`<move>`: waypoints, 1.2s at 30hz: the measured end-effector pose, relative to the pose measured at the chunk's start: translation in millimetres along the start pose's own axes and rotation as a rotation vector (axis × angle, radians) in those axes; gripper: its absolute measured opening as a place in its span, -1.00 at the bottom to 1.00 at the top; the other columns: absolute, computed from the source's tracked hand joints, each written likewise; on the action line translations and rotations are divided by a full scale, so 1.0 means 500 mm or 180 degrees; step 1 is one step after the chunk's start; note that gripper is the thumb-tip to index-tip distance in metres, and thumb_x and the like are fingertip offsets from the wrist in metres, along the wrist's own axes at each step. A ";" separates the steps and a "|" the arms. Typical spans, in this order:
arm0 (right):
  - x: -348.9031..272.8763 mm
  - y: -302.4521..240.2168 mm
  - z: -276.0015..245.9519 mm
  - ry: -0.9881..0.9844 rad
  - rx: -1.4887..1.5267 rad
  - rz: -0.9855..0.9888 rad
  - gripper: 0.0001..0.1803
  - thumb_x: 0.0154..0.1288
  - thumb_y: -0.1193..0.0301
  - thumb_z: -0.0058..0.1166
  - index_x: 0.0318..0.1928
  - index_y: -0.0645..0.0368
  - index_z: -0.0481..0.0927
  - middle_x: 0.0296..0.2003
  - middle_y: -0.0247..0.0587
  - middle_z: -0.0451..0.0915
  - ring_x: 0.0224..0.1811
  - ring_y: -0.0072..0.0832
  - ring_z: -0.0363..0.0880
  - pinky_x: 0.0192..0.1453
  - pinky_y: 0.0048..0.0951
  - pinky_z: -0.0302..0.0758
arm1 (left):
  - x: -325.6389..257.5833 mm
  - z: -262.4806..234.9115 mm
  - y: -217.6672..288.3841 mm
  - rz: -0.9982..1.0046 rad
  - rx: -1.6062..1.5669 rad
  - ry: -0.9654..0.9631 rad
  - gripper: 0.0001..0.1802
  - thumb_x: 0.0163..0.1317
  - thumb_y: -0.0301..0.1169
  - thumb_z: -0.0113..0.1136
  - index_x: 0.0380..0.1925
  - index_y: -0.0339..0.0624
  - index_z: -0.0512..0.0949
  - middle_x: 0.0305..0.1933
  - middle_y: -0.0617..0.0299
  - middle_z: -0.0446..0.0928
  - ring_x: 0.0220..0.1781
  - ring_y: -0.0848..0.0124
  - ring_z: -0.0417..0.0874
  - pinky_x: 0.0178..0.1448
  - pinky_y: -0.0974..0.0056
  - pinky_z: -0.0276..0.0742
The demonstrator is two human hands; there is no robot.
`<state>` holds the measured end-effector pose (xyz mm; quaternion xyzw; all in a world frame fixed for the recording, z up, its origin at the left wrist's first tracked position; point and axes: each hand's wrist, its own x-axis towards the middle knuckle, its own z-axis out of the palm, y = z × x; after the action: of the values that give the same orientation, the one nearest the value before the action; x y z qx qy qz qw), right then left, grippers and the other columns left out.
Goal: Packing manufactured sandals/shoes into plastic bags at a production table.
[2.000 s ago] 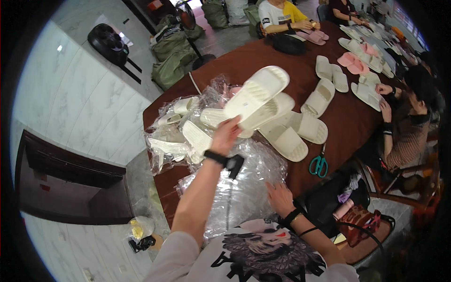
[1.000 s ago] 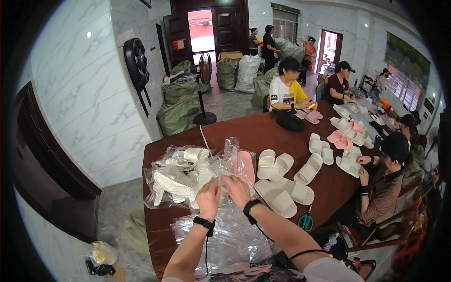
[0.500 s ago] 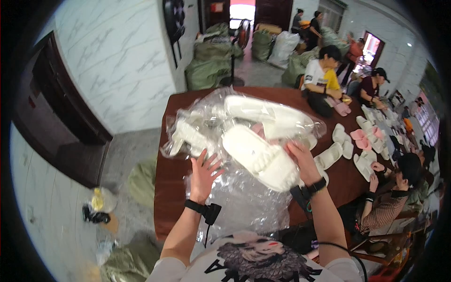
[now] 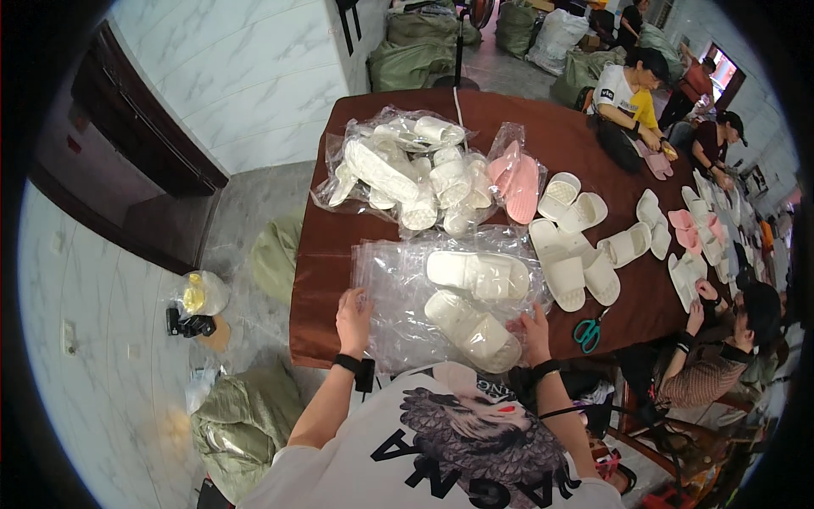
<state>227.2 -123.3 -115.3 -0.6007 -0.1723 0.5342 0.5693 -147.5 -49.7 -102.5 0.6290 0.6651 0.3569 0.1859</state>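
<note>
A pair of white slippers (image 4: 479,276) lies side by side over a flat stack of clear plastic bags (image 4: 386,263) in front of me. Whether the pair is inside the top bag or on it, I cannot tell. My left hand (image 4: 354,324) is at the left edge of the bags, its fingers extended against the film. On the other side, my right hand (image 4: 535,336) pinches the film beside the nearer slipper's open-toe end. Beyond the stack sits a heap of bagged white slippers (image 4: 386,170), with bagged pink slippers (image 4: 517,182) at its right.
Loose white slippers (image 4: 570,270) are spread rightward over the brown-covered table (image 4: 326,280). Green-handled scissors (image 4: 587,336) lie near its front edge. A seated co-worker (image 4: 708,356) handles slippers at the right; others work farther back. Green sacks (image 4: 246,424) stand at the floor's left.
The slippers under my right hand now lie flat on the bags. A bagged pair has moved off the middle toward the heap. Both hands have come down to the bags' sides.
</note>
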 end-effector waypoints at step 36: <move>0.001 0.000 0.008 0.0206 -0.0287 -0.0230 -0.62 0.47 0.13 -0.16 -0.01 0.20 0.44 -0.42 -0.13 0.65 -0.61 -0.49 0.57 -0.62 -0.56 0.38 | -0.017 0.055 0.065 -0.2370 -0.5387 -0.2590 -0.30 0.31 -0.37 0.11 0.40 -0.04 0.07 0.34 -0.11 0.31 0.22 0.04 0.47 0.33 -0.16 0.37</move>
<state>224.1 -121.1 -114.8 -0.6361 -0.1993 0.4853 0.5658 -104.2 -52.6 -99.7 0.1168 0.2333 0.3891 0.8835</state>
